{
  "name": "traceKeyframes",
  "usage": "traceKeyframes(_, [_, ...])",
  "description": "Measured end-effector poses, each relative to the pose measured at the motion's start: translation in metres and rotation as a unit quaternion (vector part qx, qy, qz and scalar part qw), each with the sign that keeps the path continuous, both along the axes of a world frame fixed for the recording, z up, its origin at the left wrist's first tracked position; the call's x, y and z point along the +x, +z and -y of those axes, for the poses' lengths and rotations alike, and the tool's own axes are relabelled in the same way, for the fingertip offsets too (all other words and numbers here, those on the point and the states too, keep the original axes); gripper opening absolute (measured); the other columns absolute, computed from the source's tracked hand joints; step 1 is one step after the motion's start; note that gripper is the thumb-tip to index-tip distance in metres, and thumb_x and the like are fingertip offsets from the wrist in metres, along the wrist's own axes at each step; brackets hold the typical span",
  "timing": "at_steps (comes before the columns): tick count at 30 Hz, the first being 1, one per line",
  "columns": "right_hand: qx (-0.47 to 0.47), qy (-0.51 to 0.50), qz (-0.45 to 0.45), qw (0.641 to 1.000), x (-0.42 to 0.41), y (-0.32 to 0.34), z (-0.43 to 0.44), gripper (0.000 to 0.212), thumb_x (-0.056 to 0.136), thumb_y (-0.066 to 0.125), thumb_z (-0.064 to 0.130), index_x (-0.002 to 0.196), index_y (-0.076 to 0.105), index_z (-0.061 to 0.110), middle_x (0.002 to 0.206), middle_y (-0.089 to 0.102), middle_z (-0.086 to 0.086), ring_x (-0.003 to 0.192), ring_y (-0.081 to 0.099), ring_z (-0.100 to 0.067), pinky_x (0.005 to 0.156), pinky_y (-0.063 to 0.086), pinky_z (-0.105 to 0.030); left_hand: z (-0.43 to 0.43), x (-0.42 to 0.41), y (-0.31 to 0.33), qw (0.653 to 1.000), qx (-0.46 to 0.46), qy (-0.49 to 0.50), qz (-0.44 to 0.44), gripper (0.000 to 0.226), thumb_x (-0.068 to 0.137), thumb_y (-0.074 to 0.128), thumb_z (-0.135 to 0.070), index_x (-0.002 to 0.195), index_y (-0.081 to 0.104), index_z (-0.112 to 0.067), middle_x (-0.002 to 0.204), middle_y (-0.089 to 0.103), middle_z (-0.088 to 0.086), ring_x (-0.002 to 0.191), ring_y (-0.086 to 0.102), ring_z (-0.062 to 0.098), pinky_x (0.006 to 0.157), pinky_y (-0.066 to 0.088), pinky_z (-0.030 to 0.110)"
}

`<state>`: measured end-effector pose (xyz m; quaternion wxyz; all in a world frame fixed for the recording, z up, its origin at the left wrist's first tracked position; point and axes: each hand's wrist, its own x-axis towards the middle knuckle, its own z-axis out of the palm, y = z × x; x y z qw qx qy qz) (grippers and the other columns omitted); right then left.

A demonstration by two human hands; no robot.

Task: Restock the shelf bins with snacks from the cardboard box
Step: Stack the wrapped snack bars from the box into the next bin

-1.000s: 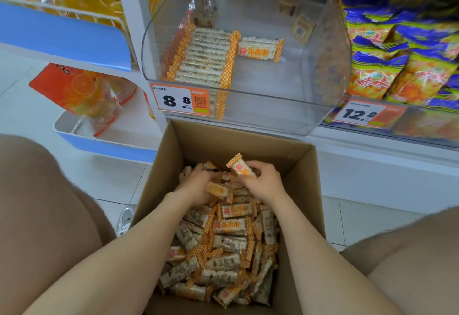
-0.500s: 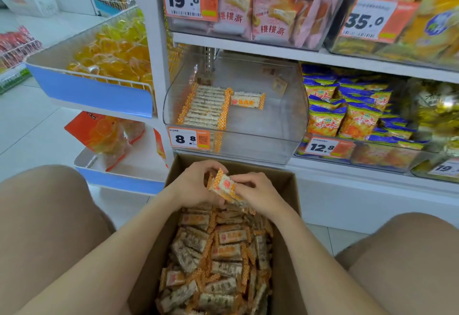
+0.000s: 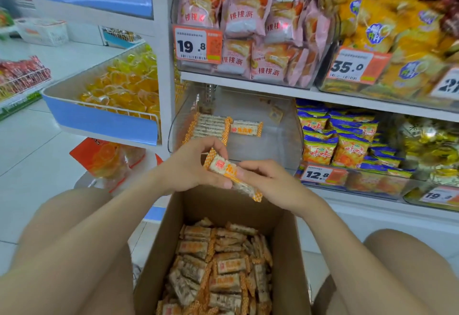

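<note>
Closest to me, two bare knees flank one open cardboard box (image 3: 223, 205), brown and matte, standing on the tiled floor. It holds a loose heap of snack bars (image 3: 223, 265), too many to count, lying every which way: slim rectangles in crinkly clear wrap with orange checked ends.

Above the box's far edge I have both hands on a small bundle of bars (image 3: 223, 169). I can make out at least two; the exact number is hidden by the fingers. The left hand (image 3: 191, 168) curls over the bundle's upper end with the thumb underneath, and the right hand (image 3: 268, 183) pinches its lower end. The bundle's long axis runs diagonally, the upper end towards the left and the shelf, the lower crimped end towards the right and the box.

Just beyond is one clear plastic bin (image 3: 280, 140), smooth with curved walls. Inside it, a tidy row of bars (image 3: 208, 128) lies stacked at the left, long axes left to right, and one single bar (image 3: 246, 128) sits beside the row, label up.

Right of the bin are glossy blue and yellow bags (image 3: 347, 148) behind a 12.8 price tag (image 3: 320, 174). On the shelf above, puffy pink packs (image 3: 246, 16) sit behind a 19.8 tag (image 3: 197, 45). Far left, a blue-fronted tray (image 3: 104, 120) holds yellow jelly cups (image 3: 124, 86).
</note>
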<state>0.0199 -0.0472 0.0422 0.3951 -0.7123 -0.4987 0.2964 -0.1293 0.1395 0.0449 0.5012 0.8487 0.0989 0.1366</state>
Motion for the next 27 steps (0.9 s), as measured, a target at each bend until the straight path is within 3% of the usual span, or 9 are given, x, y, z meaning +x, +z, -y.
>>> traceKeyframes(3, [0.012, 0.013, -0.047, 0.999, 0.017, 0.017, -0.005, 0.025, 0.106, 0.059, 0.016, 0.125, 0.072, 0.024, 0.118, 0.077, 0.002, 0.112, 0.070, -0.014, 0.095, 0.052, -0.029, -0.010, 0.013, 0.009, 0.999, 0.009, 0.002, 0.040, 0.062, 0.067, 0.100, -0.026, 0.116, 0.062, -0.024, 0.110, 0.067, 0.000, 0.097, 0.068, 0.020, 0.081, 0.059, 0.041])
traceKeyframes(6, [0.083, -0.091, -0.053, 0.991, 0.043, 0.030, -0.021, 0.029, 0.101, 0.064, 0.008, 0.125, 0.072, 0.021, 0.115, 0.078, 0.005, 0.108, 0.072, -0.008, 0.093, 0.055, -0.026, -0.017, 0.028, 0.001, 0.987, 0.090, 0.117, 0.064, 0.068, 0.081, 0.090, -0.034, 0.137, 0.051, -0.032, 0.122, 0.060, -0.011, 0.105, 0.065, 0.009, 0.088, 0.057, 0.028])
traceKeyframes(8, [0.085, -0.168, 0.113, 0.976, 0.068, 0.024, -0.038, 0.027, 0.098, 0.067, 0.012, 0.124, 0.072, 0.019, 0.111, 0.078, 0.002, 0.105, 0.072, -0.016, 0.092, 0.057, -0.037, -0.024, 0.039, -0.014, 0.970, 0.166, 0.176, 0.035, 0.048, 0.094, 0.075, -0.037, 0.136, 0.053, -0.030, 0.121, 0.060, -0.009, 0.108, 0.061, 0.009, 0.092, 0.053, 0.031])
traceKeyframes(10, [0.000, -0.167, 0.314, 0.935, 0.090, 0.013, -0.055, 0.030, 0.094, 0.065, 0.018, 0.124, 0.068, 0.016, 0.113, 0.074, -0.010, 0.107, 0.067, -0.032, 0.087, 0.055, -0.044, -0.031, 0.051, -0.026, 0.959, 0.227, 0.168, -0.021, 0.032, 0.100, 0.062, -0.043, 0.128, 0.061, -0.027, 0.121, 0.060, -0.003, 0.117, 0.057, 0.018, 0.100, 0.049, 0.040])
traceKeyframes(11, [-0.054, -0.151, 0.369, 0.915, 0.101, 0.005, -0.065, 0.035, 0.094, 0.063, 0.020, 0.128, 0.065, 0.014, 0.118, 0.070, -0.015, 0.110, 0.064, -0.038, 0.086, 0.054, -0.044, -0.033, 0.057, -0.030, 0.954, 0.253, 0.154, -0.044, 0.034, 0.100, 0.056, -0.048, 0.123, 0.065, -0.025, 0.121, 0.059, -0.001, 0.118, 0.057, 0.022, 0.101, 0.048, 0.042])
traceKeyframes(13, [-0.132, -0.128, 0.398, 0.899, 0.118, -0.007, -0.084, 0.041, 0.093, 0.061, 0.023, 0.133, 0.060, 0.012, 0.126, 0.064, -0.019, 0.117, 0.061, -0.042, 0.089, 0.055, -0.046, -0.035, 0.067, -0.033, 0.938, 0.308, 0.127, -0.092, 0.046, 0.097, 0.043, -0.055, 0.123, 0.065, -0.023, 0.122, 0.058, 0.002, 0.119, 0.057, 0.029, 0.099, 0.049, 0.047])
traceKeyframes(16, [-0.200, -0.119, 0.426, 0.874, 0.139, -0.023, -0.112, 0.043, 0.095, 0.061, 0.023, 0.136, 0.055, 0.010, 0.133, 0.060, -0.019, 0.124, 0.058, -0.041, 0.094, 0.053, -0.046, -0.042, 0.082, -0.037, 0.902, 0.386, 0.092, -0.172, 0.049, 0.103, 0.039, -0.051, 0.140, 0.053, -0.021, 0.142, 0.050, 0.005, 0.134, 0.046, 0.034, 0.106, 0.042, 0.053])
traceKeyframes(23, [-0.211, -0.085, 0.456, 0.860, 0.166, -0.053, -0.161, 0.048, 0.094, 0.067, 0.024, 0.141, 0.054, 0.021, 0.135, 0.061, -0.018, 0.127, 0.054, -0.042, 0.100, 0.050, -0.045, -0.056, 0.104, -0.039, 0.883, 0.350, -0.007, -0.311, 0.059, 0.104, 0.031, -0.054, 0.158, 0.032, -0.030, 0.169, 0.019, 0.003, 0.154, 0.016, 0.035, 0.122, 0.022, 0.060])
traceKeyframes(27, [-0.196, -0.154, 0.459, 0.853, 0.166, -0.064, -0.175, 0.045, 0.091, 0.065, 0.015, 0.134, 0.063, 0.025, 0.137, 0.043, -0.017, 0.125, 0.045, -0.047, 0.106, 0.046, -0.050, -0.060, 0.105, -0.039, 0.884, 0.313, -0.025, -0.346, 0.074, 0.094, 0.023, -0.065, 0.158, 0.035, -0.030, 0.167, 0.022, 0.002, 0.154, 0.017, 0.037, 0.121, 0.024, 0.061])
